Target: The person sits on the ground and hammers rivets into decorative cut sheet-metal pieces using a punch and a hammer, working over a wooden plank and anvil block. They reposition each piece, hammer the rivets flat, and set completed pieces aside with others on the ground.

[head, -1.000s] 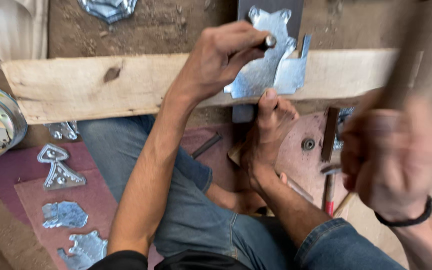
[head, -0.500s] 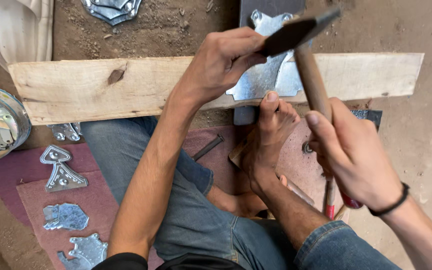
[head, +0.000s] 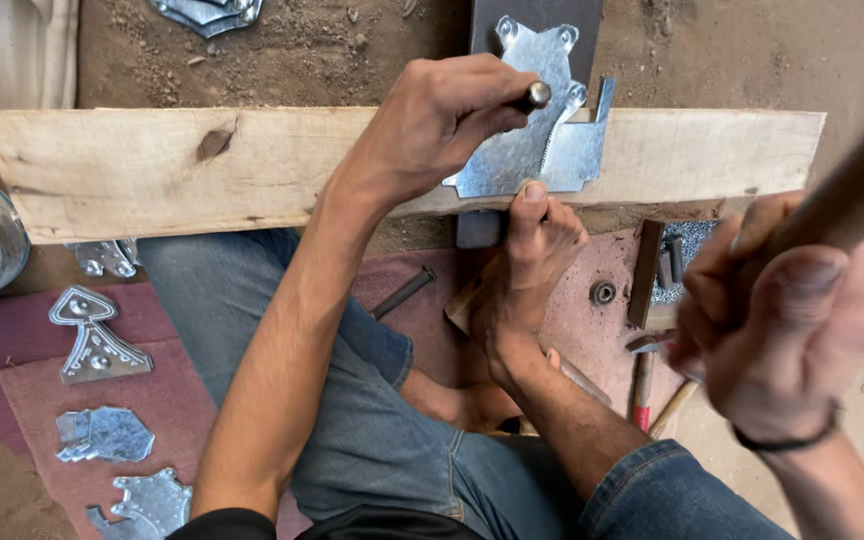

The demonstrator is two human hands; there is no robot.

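Left hand (head: 432, 125) stayed clamped on the punch (head: 532, 97), tip on the metal plate (head: 537, 150) lying across the plank (head: 152, 170) near its far edge. Right hand (head: 782, 320), fist shut on the hammer handle (head: 852, 205), had swung back up from the strike. Foot (head: 532, 250) pinned the plate's near edge.
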